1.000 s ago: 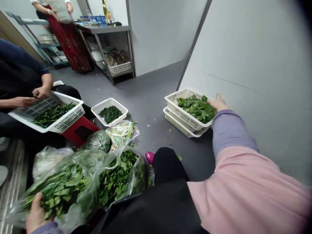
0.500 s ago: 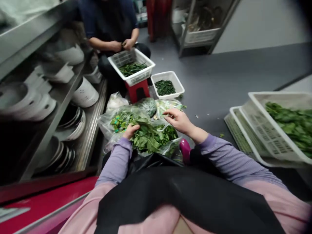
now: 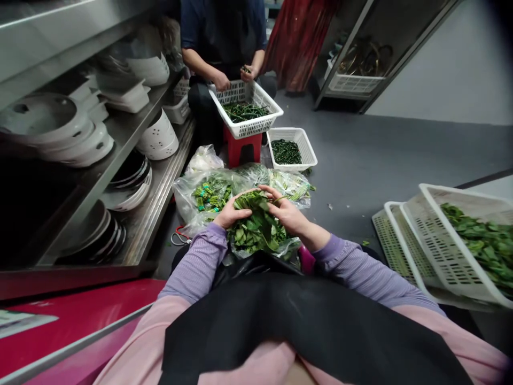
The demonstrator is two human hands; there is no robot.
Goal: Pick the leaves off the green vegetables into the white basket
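Note:
My left hand (image 3: 233, 213) is closed round a bunch of leafy greens (image 3: 258, 206), its thumb lying across the near side. At the bunch's right side, my right hand (image 3: 287, 215) has its curled fingers closed on leaves and a stem. The bunch is held above an open plastic bag (image 3: 289, 246) with more loose leaves (image 3: 250, 239) in it, in front of my black apron. Just beyond my left hand, another clear bag (image 3: 183, 191) holds greens tied with bands (image 3: 206, 197). The fingertips are partly hidden by leaves.
A co-worker (image 3: 224, 43) sits opposite, hands over a white basket (image 3: 250, 128) of green pods on a red stool (image 3: 243, 148). A second basket (image 3: 308, 155) stands beside it. Stacked baskets (image 3: 436, 240) with leaves are at right; a metal shelf (image 3: 160, 192) with dishes is at left.
My right hand has moved left and down onto the greens in my left hand. The bunch has come up between both hands. The co-worker's hands have parted. The view has turned left.

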